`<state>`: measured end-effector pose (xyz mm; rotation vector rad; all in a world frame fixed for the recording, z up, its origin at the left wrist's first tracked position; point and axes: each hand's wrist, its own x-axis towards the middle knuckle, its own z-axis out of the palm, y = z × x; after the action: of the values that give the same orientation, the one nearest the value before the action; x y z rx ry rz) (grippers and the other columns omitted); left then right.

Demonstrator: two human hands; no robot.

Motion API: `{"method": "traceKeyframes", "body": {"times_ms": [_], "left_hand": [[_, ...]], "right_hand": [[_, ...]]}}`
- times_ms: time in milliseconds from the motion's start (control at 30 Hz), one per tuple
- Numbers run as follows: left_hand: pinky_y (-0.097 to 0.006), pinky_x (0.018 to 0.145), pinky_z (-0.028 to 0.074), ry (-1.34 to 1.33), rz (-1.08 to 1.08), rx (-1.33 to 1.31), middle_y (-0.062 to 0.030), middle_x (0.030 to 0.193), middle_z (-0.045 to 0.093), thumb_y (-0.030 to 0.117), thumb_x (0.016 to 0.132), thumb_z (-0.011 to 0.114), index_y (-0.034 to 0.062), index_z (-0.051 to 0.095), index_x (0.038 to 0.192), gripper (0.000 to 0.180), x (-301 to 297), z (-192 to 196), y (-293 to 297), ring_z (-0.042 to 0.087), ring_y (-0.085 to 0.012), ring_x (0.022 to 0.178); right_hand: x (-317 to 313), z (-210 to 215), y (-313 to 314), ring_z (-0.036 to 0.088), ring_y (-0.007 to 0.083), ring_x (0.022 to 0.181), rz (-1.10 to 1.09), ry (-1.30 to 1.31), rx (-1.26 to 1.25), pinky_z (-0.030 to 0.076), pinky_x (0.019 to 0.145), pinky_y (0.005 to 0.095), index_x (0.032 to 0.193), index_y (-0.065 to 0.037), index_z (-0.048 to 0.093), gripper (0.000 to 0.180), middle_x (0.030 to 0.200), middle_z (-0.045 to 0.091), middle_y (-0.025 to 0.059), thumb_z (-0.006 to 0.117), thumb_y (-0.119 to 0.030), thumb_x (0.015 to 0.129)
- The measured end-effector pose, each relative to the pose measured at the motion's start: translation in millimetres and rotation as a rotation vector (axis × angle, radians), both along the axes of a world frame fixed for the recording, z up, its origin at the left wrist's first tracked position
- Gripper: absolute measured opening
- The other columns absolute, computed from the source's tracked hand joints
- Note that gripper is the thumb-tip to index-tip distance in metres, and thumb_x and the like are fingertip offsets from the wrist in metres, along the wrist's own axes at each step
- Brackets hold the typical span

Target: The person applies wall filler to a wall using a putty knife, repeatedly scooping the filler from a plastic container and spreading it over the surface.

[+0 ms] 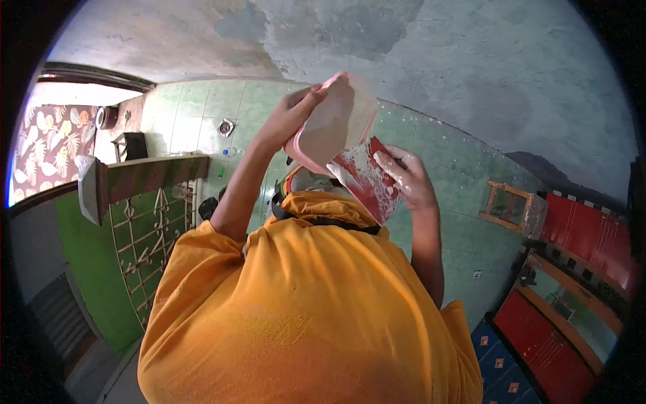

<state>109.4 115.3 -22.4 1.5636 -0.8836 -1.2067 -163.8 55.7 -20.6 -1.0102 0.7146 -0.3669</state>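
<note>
My left hand point(294, 113) grips the upper left rim of a translucent pink-edged plastic container point(326, 132), its fingers wrapped over the edge. The container is tilted, and a greyish layer shows on its inside. In my right hand point(408, 176) is a flat red putty scraper point(367, 180), pinched between thumb and fingers. White paste is smeared over the scraper's face and on my right fingers. The scraper's upper left edge overlaps the container's lower right rim; I cannot tell whether they touch.
A patchy grey-blue plastered wall point(464, 60) rises ahead above pale green floor tiles point(441, 145) with white spatters. A small wooden stool point(508, 205) stands to the right, near red cabinets point(584, 232). On the left are a metal grille point(151, 236) and a doorway with a patterned cloth point(54, 145).
</note>
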Motion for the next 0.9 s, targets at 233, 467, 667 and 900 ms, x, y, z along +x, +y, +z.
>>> {"method": "traceKeyframes", "body": {"times_ms": [233, 467, 667, 900], "left_hand": [[-0.03, 0.103, 0.04, 0.174, 0.18, -0.048, -0.0122, 0.134, 0.056, 0.039, 0.099, 0.054, -0.0053, 0.045, 0.142, 0.062, 3, 7, 11, 0.052, -0.0177, 0.122], [-0.031, 0.104, 0.039, 0.112, 0.219, -0.13, -0.0123, 0.136, 0.054, 0.039, 0.099, 0.054, -0.0037, 0.041, 0.145, 0.064, 36, -1, -8, 0.051, -0.0181, 0.124], [-0.031, 0.107, 0.036, 0.212, 0.176, -0.041, -0.0123, 0.138, 0.053, 0.037, 0.1, 0.049, -0.0032, 0.041, 0.146, 0.061, 84, 14, -44, 0.048, -0.0192, 0.127], [-0.032, 0.11, 0.033, 0.213, 0.039, 0.009, -0.0134, 0.143, 0.049, 0.031, 0.101, 0.043, -0.0056, 0.039, 0.146, 0.058, 147, -1, -68, 0.046, -0.0204, 0.13]], "right_hand": [[14, -22, 2, 0.064, 0.0099, 0.08, -0.514, -0.218, 0.258, 0.052, 0.065, 0.0258, 0.117, -0.002, 0.058, 0.032, 0.097, 0.066, 0.002, 0.067, -0.023, 0.095], [43, -55, -92, 0.066, 0.017, 0.095, -0.745, -0.18, 0.101, 0.055, 0.08, 0.034, 0.117, -0.003, 0.057, 0.026, 0.106, 0.066, 0.0054, 0.062, -0.017, 0.097], [113, -108, -209, 0.066, 0.0185, 0.089, -1.019, -0.09, 0.097, 0.056, 0.067, 0.0338, 0.117, -0.002, 0.058, 0.027, 0.103, 0.065, 0.0069, 0.06, -0.019, 0.096], [182, -130, -303, 0.064, 0.0272, 0.101, -1.173, -0.055, 0.192, 0.059, 0.086, 0.0398, 0.121, 0.003, 0.053, 0.029, 0.116, 0.06, 0.0146, 0.057, -0.007, 0.095]]}}
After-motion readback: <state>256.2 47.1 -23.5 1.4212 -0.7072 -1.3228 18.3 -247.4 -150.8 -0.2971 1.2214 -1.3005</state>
